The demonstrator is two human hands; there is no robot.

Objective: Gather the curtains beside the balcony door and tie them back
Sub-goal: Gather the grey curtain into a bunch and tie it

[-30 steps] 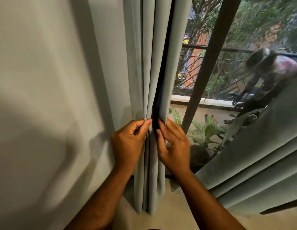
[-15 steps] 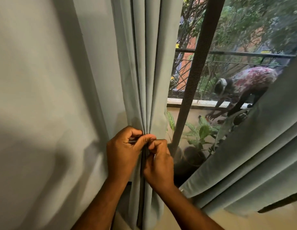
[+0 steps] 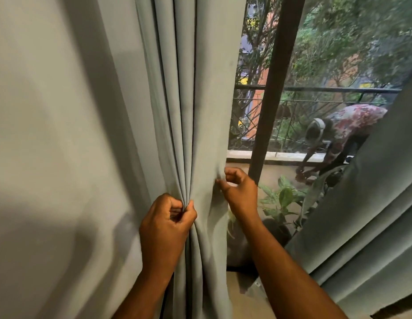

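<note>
A pale grey-green curtain (image 3: 195, 93) hangs in tight vertical folds at the left of the balcony door. My left hand (image 3: 166, 224) is clenched on a bunch of those folds at waist height. My right hand (image 3: 240, 192) pinches the curtain's right edge a little higher up, thumb and fingers curled around the hem. A second curtain of the same cloth (image 3: 366, 217) slants across the lower right. No tie-back is in view.
A plain wall (image 3: 51, 157) fills the left. The dark door frame (image 3: 276, 88) runs up the middle of the glass. Outside are potted plants (image 3: 283, 199), a balcony railing (image 3: 315, 89), and a person bent over (image 3: 343, 132) on the balcony.
My right hand has left the gathered bunch and moved right and up to the curtain's outer edge. My left hand keeps its grip on the folds. The view shifted left.
</note>
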